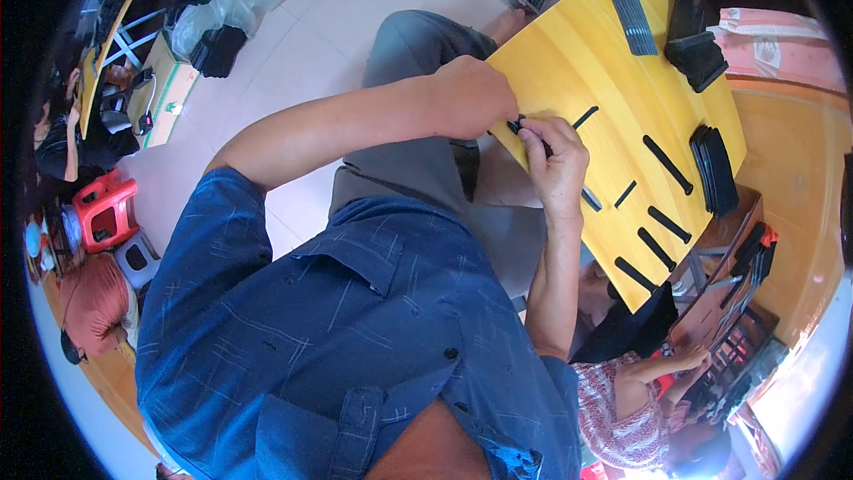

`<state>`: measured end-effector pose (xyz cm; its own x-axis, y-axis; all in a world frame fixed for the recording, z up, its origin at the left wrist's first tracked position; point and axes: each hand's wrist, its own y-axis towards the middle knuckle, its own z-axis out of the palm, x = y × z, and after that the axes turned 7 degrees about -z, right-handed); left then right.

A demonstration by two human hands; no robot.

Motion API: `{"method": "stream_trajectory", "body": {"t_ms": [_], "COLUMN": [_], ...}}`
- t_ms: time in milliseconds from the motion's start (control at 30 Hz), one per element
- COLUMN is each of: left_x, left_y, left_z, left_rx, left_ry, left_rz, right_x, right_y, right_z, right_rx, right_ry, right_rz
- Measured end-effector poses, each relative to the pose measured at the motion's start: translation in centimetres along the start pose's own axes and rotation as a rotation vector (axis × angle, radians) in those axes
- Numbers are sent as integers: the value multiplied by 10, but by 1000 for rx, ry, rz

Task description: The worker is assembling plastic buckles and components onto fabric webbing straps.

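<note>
My left hand point(475, 96) is closed, knuckles up, over the near edge of a yellow wooden board point(613, 107); its fingertips are mostly hidden. Against it, my right hand point(558, 156) pinches a small black piece point(519, 125), too covered by fingers to name. Just past the right fingers lies a thin black strip point(585, 117). Beside the right wrist are a short dark grey bar point(591, 199) and another thin black strip point(625, 194). Farther over the board lies a longer black strip point(667, 164), with several similar ones point(657, 249) toward its right corner.
A stack of black strips point(713, 171) sits at the board's right edge. Near the far corner are a ribbed grey stack point(625, 4) and a black bundle point(696, 49). A co-worker point(626, 400) sits at lower right; a red stool point(105, 211) stands at left.
</note>
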<state>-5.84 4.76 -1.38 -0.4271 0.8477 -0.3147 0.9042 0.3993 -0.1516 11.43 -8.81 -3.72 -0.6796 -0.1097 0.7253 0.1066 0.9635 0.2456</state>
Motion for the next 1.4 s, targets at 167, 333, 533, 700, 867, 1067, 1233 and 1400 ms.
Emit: {"method": "stream_trajectory", "body": {"t_ms": [167,333,533,700,867,1067,1233,1400], "left_x": [21,34,5,-18,-29,-34,-37,-37], "left_y": [-1,-7,-28,-37,-25,-23,-24,-24], "left_z": [0,0,19,45,53,47,54,53], "left_rx": [2,-267,-394,-228,-248,-44,-9,-20], "left_ry": [121,51,-572,-822,-823,-1246,-1575,-1580], "left_rz": [-129,-64,-65,-278,-354,-543,-613,-611], "right_x": [-2,-2,-1,5,9,4,8,7], "right_y": [-7,-10,-9,-5,-5,-4,-2,-3], "right_z": [-1,0,5,3,6,5,3,0], "right_rx": [0,-15,-71,-44,-8,26,44,63], "right_ry": [4,14,38,16,-208,-258,-231,-156], "right_rz": [-45,-41,-55,-9,-136,-165,-119,-75]}}
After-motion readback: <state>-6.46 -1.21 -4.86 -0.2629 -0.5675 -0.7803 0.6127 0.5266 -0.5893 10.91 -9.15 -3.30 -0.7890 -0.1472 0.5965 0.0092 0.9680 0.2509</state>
